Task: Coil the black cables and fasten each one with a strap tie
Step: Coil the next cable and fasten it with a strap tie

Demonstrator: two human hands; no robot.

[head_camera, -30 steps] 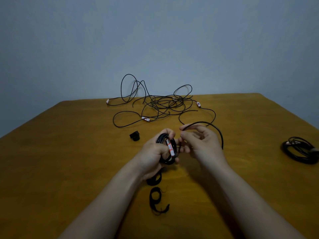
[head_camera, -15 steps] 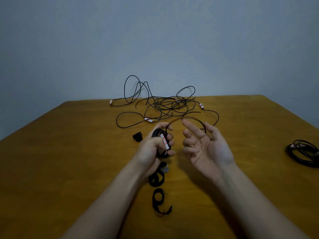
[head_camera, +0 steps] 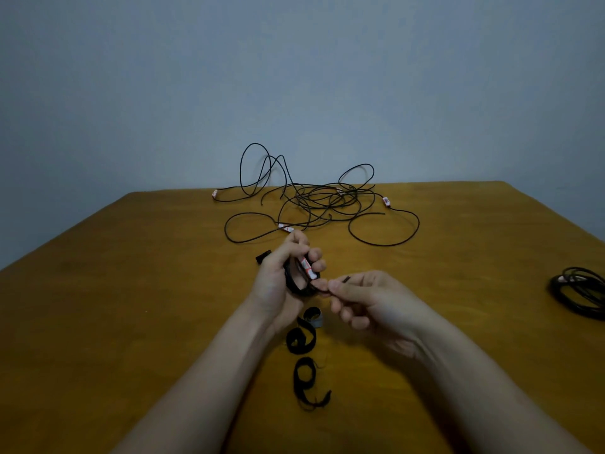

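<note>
Coil [head_camera: 299, 285] sits mid-scene just above worktop [head_camera: 131, 322]. Left grip [head_camera: 278, 283] is curled round its loops, red-white tag showing. Right grip [head_camera: 357, 298] pinches the loose tip [head_camera: 346, 278] just right of the coil. Winding looks nearly done, strapping likely next. To do it well: lay the tip flat along the loops, squeeze firmly with the left so nothing springs open, then free the right for a strap. Straps [head_camera: 301, 342] lie just nearer than the hands. Tangle [head_camera: 322, 201] far, second coil [head_camera: 579, 290] at right edge.
</note>
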